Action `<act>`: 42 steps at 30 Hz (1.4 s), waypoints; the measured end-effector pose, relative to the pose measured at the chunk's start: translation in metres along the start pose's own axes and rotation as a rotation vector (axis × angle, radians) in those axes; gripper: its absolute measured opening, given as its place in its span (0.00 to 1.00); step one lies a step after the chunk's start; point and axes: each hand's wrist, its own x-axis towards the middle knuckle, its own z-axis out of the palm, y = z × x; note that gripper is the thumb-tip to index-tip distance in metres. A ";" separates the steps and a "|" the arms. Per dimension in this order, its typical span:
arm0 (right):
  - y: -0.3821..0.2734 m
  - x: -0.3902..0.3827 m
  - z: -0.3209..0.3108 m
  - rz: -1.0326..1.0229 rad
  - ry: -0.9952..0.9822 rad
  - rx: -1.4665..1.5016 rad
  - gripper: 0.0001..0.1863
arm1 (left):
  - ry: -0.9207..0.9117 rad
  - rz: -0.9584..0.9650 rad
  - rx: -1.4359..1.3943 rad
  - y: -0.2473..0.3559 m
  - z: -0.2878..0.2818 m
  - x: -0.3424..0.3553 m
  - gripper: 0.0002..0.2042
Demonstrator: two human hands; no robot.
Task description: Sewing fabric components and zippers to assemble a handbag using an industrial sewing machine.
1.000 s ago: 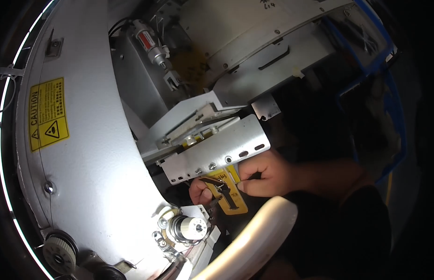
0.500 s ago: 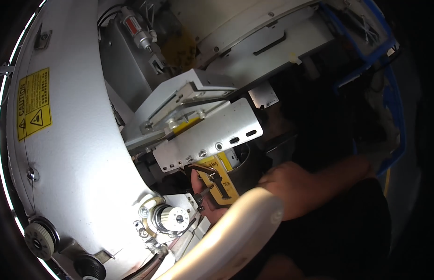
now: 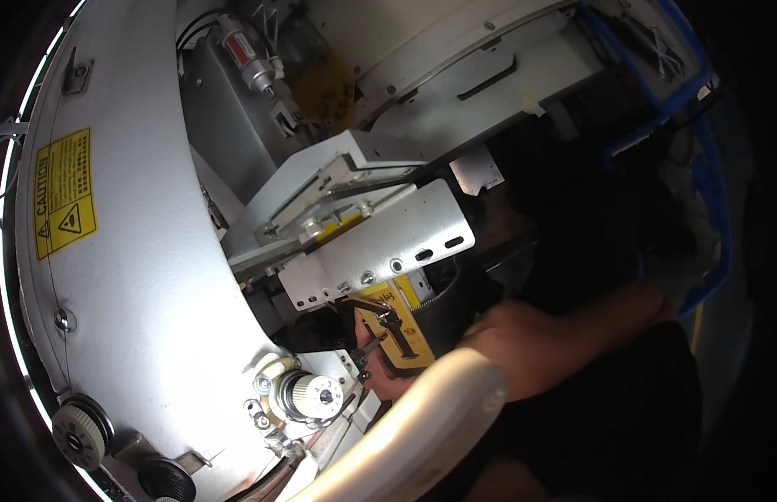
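Observation:
Beneath a bright metal bracket (image 3: 380,255) of a white sewing machine is a yellow plate (image 3: 415,339) with handwritten marks and a dark metal clamp piece (image 3: 394,330) on it. The fingers of my left hand (image 3: 387,381) curl round the plate's left and lower edge; its palm and wrist are hidden behind a pale curved bar (image 3: 414,422). My right hand (image 3: 514,339) comes in from the right, bent at the wrist, just right of the plate. Its back shows, while its fingers are turned away and hidden, so any grip cannot be made out.
The white machine housing (image 3: 146,276) with a yellow caution label (image 3: 65,194) fills the left. White numbered dials (image 3: 317,395) stick out at its lower part. A small air cylinder (image 3: 248,63) hangs above the bracket. Blue tape (image 3: 721,209) edges an opening at the right.
The whole view has shifted slightly, so the machine sits a little farther right and lower. Both hands keep nearly the same places by the yellow plate.

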 end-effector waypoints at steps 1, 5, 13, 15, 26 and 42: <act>0.000 0.001 -0.004 0.003 0.003 -0.002 0.20 | 0.010 0.044 0.007 0.000 0.005 0.000 0.54; 0.002 0.005 -0.016 0.117 0.060 -0.029 0.22 | 0.173 0.124 0.010 0.000 0.013 -0.008 0.55; 0.005 0.005 -0.005 0.031 0.036 0.058 0.20 | -0.274 1.020 1.351 0.007 -0.050 -0.045 0.25; 0.005 0.006 -0.003 0.009 0.049 0.069 0.20 | -0.190 1.057 1.313 0.005 -0.049 -0.050 0.20; 0.016 0.028 -0.028 -0.075 0.513 -0.009 0.15 | -0.316 1.034 1.401 0.019 -0.048 -0.052 0.19; 0.033 0.047 -0.013 -0.094 0.404 0.221 0.14 | -0.441 1.227 1.545 0.022 -0.046 -0.044 0.14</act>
